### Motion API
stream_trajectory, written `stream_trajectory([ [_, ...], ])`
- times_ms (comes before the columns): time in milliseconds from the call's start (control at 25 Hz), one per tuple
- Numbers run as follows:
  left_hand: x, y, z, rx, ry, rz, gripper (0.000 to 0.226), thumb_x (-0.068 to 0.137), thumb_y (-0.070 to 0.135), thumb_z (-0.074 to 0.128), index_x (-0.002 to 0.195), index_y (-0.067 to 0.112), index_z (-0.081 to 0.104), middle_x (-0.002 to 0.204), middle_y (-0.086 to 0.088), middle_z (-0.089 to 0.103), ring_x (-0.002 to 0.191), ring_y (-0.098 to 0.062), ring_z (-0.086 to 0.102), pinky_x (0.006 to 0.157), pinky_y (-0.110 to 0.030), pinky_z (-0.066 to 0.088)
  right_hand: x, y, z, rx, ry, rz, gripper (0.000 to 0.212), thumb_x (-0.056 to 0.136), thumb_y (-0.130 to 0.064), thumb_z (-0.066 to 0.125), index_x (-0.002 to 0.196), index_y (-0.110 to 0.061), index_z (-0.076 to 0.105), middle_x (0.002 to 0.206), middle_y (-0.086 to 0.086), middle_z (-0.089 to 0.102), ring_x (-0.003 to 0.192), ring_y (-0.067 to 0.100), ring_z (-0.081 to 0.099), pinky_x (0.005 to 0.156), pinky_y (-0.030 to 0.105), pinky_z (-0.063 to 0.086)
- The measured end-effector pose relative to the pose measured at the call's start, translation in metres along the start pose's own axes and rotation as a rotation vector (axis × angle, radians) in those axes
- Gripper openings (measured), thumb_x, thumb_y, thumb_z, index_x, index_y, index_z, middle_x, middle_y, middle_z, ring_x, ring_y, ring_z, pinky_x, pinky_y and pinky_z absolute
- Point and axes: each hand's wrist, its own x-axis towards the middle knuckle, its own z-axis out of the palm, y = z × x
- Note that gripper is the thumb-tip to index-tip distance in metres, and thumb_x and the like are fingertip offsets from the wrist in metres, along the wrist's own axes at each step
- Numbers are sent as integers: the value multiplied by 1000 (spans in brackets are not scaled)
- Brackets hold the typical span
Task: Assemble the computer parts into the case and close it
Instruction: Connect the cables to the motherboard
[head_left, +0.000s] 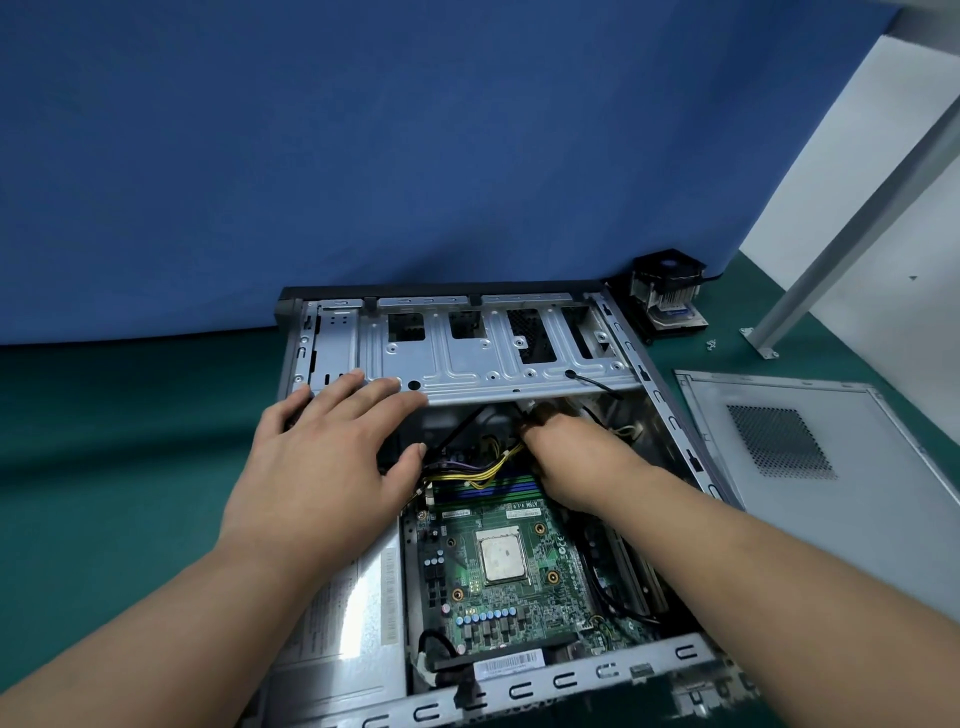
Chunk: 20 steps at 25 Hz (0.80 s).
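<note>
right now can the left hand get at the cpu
Probably yes. The CPU lies bare on the motherboard in the open case, with nothing over it. The left hand rests on the drive cage just beyond it.
</note>
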Motion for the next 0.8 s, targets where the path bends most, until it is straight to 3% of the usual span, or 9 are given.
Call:
stream_trajectory([
  [160, 1, 1, 0, -7, -13, -3, 57, 92, 65, 25, 146, 54, 37, 154, 31, 41, 151, 2, 22, 123, -40, 16, -11, -6, 0, -5, -38, 9, 53, 89, -2, 53, 140, -15, 51, 129, 13, 53, 121, 35, 52, 99, 44, 49],
  [520, -1, 2, -2, -3, -26, 3, 56, 94, 64, 25, 147, 54, 37, 156, 30, 39, 152, 1, 20, 124, -40, 15, -14, -22, 0, -119, -5, 17, 39, 85, -11, 57, 123, -19, 59, 117, 7, 60, 110, 30, 59, 95, 42, 40],
  [720, -1, 1, -1, 11, -31, 4, 51, 98, 60, 33, 149, 53, 34, 157, 29, 37, 153, 0, 18, 124, -40, 13, -21, -11, -2, -47, -98, 72, 64, 87, -16, 55, 150, -22, 42, 135, 8, 53, 126, 31, 50, 112, 45, 32],
  [800, -1, 1, -1, 16, -25, 5, 52, 98, 59, 33, 149, 52, 34, 156, 29, 38, 153, 0, 18, 124, -40, 14, -24, -11, -7, 12, -63, 78, 69, 86, -12, 52, 153, -22, 39, 137, 8, 52, 129, 31, 48, 114, 46, 32],
])
